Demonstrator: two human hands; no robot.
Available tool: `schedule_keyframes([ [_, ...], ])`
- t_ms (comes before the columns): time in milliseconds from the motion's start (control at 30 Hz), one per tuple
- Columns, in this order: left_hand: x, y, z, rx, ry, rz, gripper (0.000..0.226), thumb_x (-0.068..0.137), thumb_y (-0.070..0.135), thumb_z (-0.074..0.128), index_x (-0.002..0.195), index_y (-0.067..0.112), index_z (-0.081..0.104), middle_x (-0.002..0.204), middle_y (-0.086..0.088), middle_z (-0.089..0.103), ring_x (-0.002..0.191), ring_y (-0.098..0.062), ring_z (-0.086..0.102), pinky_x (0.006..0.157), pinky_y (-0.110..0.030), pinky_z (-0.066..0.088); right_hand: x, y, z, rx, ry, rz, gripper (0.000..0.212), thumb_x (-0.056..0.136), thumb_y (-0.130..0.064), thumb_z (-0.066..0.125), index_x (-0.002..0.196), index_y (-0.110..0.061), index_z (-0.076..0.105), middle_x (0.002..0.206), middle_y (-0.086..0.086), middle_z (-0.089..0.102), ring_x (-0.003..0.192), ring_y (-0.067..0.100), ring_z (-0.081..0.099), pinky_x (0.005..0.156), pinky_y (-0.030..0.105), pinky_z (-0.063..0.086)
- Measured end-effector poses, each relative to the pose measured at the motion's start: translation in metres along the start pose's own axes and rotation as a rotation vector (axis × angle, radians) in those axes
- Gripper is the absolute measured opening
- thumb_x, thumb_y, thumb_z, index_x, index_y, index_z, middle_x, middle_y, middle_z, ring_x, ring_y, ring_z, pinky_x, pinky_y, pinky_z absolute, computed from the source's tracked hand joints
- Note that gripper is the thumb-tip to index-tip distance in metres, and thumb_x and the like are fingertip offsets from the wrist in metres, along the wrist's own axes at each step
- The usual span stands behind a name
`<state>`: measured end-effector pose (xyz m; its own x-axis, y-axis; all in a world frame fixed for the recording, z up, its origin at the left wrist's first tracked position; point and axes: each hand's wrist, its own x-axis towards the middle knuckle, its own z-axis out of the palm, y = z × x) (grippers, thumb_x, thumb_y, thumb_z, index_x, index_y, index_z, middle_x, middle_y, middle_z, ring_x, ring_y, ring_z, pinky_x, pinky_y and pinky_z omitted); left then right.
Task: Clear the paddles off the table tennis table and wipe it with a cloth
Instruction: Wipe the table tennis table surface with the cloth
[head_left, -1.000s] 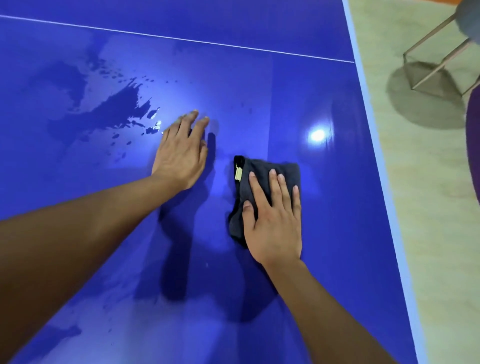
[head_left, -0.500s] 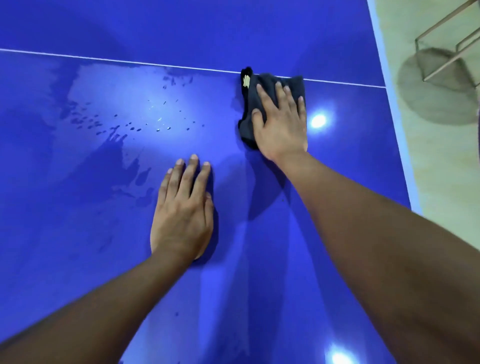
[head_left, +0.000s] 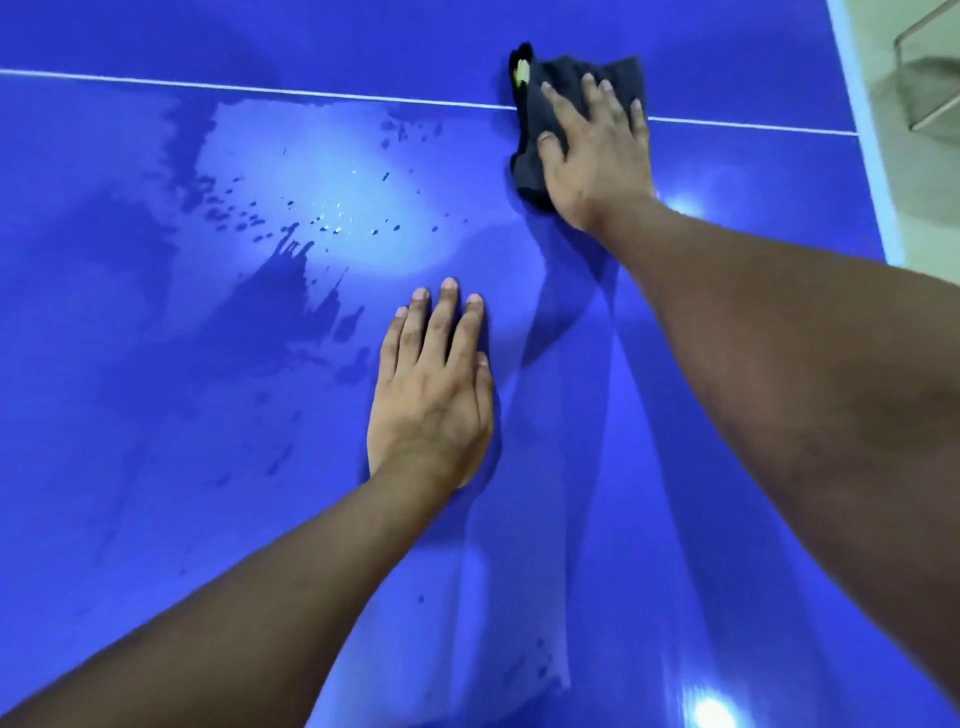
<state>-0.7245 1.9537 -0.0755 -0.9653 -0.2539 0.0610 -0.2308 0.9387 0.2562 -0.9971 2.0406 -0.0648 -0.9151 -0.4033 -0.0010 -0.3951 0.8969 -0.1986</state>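
- Now the right hand (head_left: 597, 150) is pressing down, fingers straight, on the cloth (head_left: 527, 150) lying across the white line (head_left: 260, 91) of the table (head_left: 156, 467).
- The cloth is showing dark grey and bunched, with a yellow tag (head_left: 521, 73) at its edge.
- The left hand (head_left: 431, 405) is lying flat, fingers straight, on the wet blue top.

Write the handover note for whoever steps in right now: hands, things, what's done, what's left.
Right hand: open, fingers straight, pressing the cloth flat onto the table, on the white line near the right edge.
Left hand: open, palm flat on the table, holding nothing.
Done: no paddles in view, so clearing looks finished; wiping is under way.
Left: a wet patch and drops lie beyond and to the left of the left hand; they probably need wiping next.
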Motion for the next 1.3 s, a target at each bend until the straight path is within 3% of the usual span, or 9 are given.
schedule_keyframes([
  [200,0.002,-0.002,-0.007,-0.138,-0.049,-0.010,0.058,0.099,0.031,0.027,0.154,0.013,0.039,0.165,-0.009,0.029,0.154,-0.030,0.021,0.127,-0.040,0.009,-0.108,-0.030,0.011,-0.031,-0.004,-0.103,0.059,0.102,-0.043,0.028,0.161,-0.034,0.024,0.169,0.007,0.017,0.157,0.020,0.010,0.127,0.046,0.002],
  [333,-0.014,-0.012,-0.021,-0.175,-0.054,0.035,0.056,0.098,0.023,0.031,0.150,0.005,0.041,0.158,-0.016,0.038,0.149,-0.034,0.031,0.124,-0.044,0.018,-0.180,-0.036,0.017,-0.034,0.037,-0.119,0.059,0.102,-0.042,0.028,0.160,-0.031,0.026,0.168,0.007,0.021,0.157,0.021,0.013,0.127,0.046,0.003],
  [667,-0.190,-0.054,-0.048,-0.006,-0.061,0.039,0.050,0.099,0.019,0.031,0.144,0.004,0.048,0.157,-0.018,0.040,0.143,-0.042,0.037,0.118,-0.053,0.029,-0.397,-0.066,0.020,0.030,0.041,-0.099,0.060,0.102,-0.042,0.031,0.160,-0.029,0.029,0.167,0.007,0.025,0.156,0.022,0.014,0.128,0.046,0.004],
  [967,-0.281,-0.069,-0.070,0.008,-0.053,-0.033,0.054,0.098,0.023,0.030,0.145,0.004,0.048,0.155,-0.019,0.043,0.143,-0.043,0.038,0.116,-0.054,0.032,-0.617,-0.097,0.026,0.059,0.022,-0.086,0.059,0.102,-0.038,0.039,0.159,-0.026,0.032,0.167,0.007,0.025,0.157,0.022,0.013,0.127,0.049,0.011],
  [1133,-0.290,-0.071,-0.076,-0.027,-0.058,-0.031,0.053,0.098,0.023,0.030,0.144,0.005,0.049,0.156,-0.018,0.042,0.144,-0.040,0.038,0.119,-0.050,0.030,-0.653,-0.112,0.027,0.050,0.000,-0.063,0.058,0.102,-0.041,0.039,0.159,-0.031,0.032,0.167,0.005,0.025,0.157,0.021,0.014,0.126,0.052,0.014],
  [1300,-0.253,-0.085,-0.075,-0.032,-0.030,0.005,0.059,0.097,0.029,0.021,0.143,0.004,0.050,0.155,-0.017,0.043,0.142,-0.040,0.040,0.118,-0.051,0.033,-0.603,-0.119,0.030,0.062,0.032,-0.100,0.058,0.102,-0.044,0.038,0.159,-0.035,0.032,0.167,0.005,0.025,0.157,0.021,0.012,0.126,0.051,0.013],
])
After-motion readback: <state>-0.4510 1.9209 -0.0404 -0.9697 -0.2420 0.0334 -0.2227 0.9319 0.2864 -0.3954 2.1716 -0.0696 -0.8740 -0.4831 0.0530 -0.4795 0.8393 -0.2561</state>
